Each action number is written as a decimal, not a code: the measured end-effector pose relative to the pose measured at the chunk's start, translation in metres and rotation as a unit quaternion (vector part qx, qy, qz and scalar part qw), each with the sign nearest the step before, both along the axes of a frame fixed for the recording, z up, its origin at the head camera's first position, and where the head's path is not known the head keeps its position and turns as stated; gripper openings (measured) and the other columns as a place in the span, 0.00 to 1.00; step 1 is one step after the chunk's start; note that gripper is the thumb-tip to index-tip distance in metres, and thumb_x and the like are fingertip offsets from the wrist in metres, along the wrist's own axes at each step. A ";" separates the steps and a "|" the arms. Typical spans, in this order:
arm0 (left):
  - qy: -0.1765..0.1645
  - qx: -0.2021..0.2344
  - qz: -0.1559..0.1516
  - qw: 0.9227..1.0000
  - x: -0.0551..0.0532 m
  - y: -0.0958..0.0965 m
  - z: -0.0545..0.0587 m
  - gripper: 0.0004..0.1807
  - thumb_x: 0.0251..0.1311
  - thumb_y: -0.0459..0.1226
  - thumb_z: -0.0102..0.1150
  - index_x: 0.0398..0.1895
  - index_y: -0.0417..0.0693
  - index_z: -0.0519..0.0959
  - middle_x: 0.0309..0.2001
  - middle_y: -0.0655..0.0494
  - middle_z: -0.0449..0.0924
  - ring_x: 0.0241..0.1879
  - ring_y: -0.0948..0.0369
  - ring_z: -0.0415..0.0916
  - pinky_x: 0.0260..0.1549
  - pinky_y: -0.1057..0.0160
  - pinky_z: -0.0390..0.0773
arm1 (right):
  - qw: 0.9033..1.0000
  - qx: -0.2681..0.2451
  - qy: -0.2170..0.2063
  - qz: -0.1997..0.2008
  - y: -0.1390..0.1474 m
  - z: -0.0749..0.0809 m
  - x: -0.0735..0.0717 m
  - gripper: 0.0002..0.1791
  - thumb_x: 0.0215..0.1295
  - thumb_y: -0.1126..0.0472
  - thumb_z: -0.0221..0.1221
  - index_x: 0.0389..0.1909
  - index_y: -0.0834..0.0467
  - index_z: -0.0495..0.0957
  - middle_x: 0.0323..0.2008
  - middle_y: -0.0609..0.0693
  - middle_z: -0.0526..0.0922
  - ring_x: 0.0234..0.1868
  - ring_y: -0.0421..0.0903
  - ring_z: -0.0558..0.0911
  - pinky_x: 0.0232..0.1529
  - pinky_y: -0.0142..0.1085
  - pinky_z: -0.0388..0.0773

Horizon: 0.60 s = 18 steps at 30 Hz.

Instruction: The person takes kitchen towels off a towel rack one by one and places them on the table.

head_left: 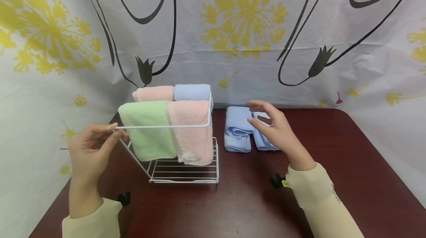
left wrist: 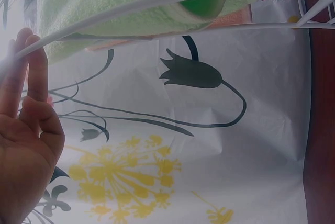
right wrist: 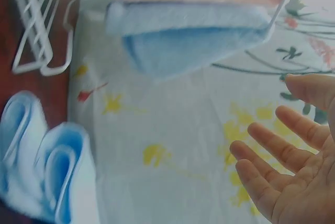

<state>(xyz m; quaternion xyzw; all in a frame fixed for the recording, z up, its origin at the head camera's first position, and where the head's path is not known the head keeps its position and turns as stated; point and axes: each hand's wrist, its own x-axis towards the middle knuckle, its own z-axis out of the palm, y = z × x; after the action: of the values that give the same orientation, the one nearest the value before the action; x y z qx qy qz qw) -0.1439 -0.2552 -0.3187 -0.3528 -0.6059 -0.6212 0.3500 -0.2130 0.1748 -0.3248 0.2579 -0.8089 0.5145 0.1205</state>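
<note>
On the left of the table a white wire towel rack [head_left: 186, 182] carries a green towel [head_left: 148, 134] and a pink towel [head_left: 193, 134] over its front bar. Another pink towel [head_left: 154, 93] and a blue towel [head_left: 192, 92] hang behind them. At the rack's upper left corner my left hand [head_left: 88, 153] pinches the white bar [left wrist: 141, 4] between thumb and fingers. My right hand [head_left: 274, 131], fingers spread and holding nothing, hovers by the folded light blue towels [head_left: 237, 121], hiding part of one. The right wrist view shows its bare palm [right wrist: 303, 182].
The dark red table [head_left: 332, 149] has a rounded back right corner. A white cloth [head_left: 246, 79] with yellow and grey flower prints stands behind and at both sides. Small black pieces [head_left: 124, 198] sit at both cuffs.
</note>
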 end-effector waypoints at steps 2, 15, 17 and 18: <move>0.001 0.002 -0.001 1.000 0.000 0.000 0.000 0.11 0.53 0.11 0.56 0.41 0.15 0.75 0.34 0.48 0.89 0.32 0.61 0.86 0.38 0.71 0.85 | 1.000 -0.014 0.002 0.009 -0.008 0.006 0.001 0.24 0.69 0.65 0.60 0.65 0.55 0.72 0.64 0.52 0.75 0.63 0.48 0.76 0.65 0.56 0.74; 0.008 0.018 -0.016 1.000 -0.002 0.002 -0.001 0.12 0.52 0.11 0.56 0.42 0.14 0.75 0.34 0.46 0.88 0.31 0.60 0.86 0.37 0.70 0.85 | 0.993 -0.068 0.054 0.076 -0.057 0.045 0.008 0.21 0.67 0.69 0.61 0.61 0.59 0.75 0.59 0.53 0.78 0.62 0.45 0.76 0.62 0.43 0.79; 0.008 0.017 -0.012 1.000 -0.002 0.002 -0.001 0.12 0.53 0.11 0.56 0.41 0.13 0.75 0.34 0.46 0.88 0.31 0.60 0.86 0.37 0.70 0.85 | 0.993 -0.060 0.063 0.084 -0.064 0.053 0.007 0.20 0.67 0.68 0.61 0.60 0.60 0.76 0.58 0.53 0.78 0.62 0.44 0.76 0.62 0.41 0.79; 0.008 0.018 -0.011 1.000 -0.001 0.002 -0.002 0.11 0.52 0.11 0.56 0.41 0.13 0.75 0.34 0.46 0.88 0.31 0.60 0.86 0.37 0.70 0.85 | 0.992 -0.054 0.066 0.088 -0.068 0.057 0.007 0.20 0.67 0.67 0.62 0.59 0.60 0.76 0.58 0.52 0.78 0.62 0.44 0.76 0.61 0.41 0.79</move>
<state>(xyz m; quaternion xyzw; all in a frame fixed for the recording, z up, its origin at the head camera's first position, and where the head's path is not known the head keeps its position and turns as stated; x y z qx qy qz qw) -0.1453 -0.2536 -0.3204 -0.3578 -0.5878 -0.6332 0.3543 -0.2061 0.1067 -0.2682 0.3546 -0.7440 0.5482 0.1420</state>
